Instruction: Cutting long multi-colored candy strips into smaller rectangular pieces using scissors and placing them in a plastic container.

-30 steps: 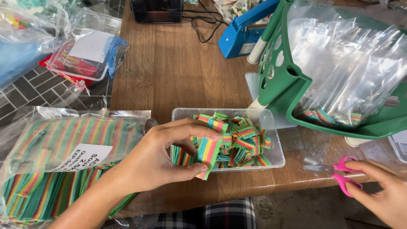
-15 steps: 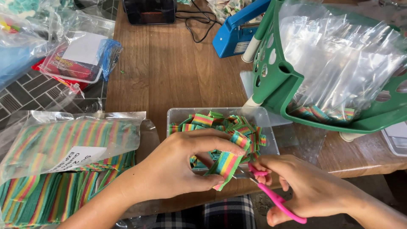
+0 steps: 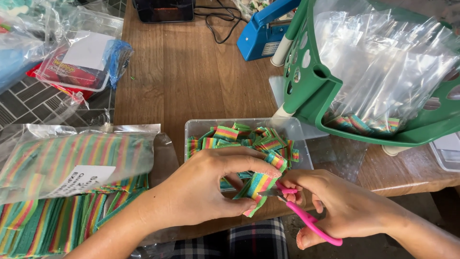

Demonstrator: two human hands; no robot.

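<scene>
A clear tub [image 3: 201, 128] of candy pieces [image 3: 249, 139] sits mid-table [image 3: 201, 72], candy bag [image 3: 72, 163] left, green basket [image 3: 311, 91] right, heat sealer [image 3: 263, 33] behind.

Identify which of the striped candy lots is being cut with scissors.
The single rainbow strip pinched by the left hand at the pink scissors; the tray pieces and bagged strips lie untouched.

You are looking at a small home packing station for sweets: a wooden table [image 3: 201, 72], a blue heat sealer [image 3: 266, 33] at upper centre, a green basket [image 3: 326, 91] of clear bags upper right, bulk rainbow candy strips [image 3: 57, 192] lower left.
</scene>
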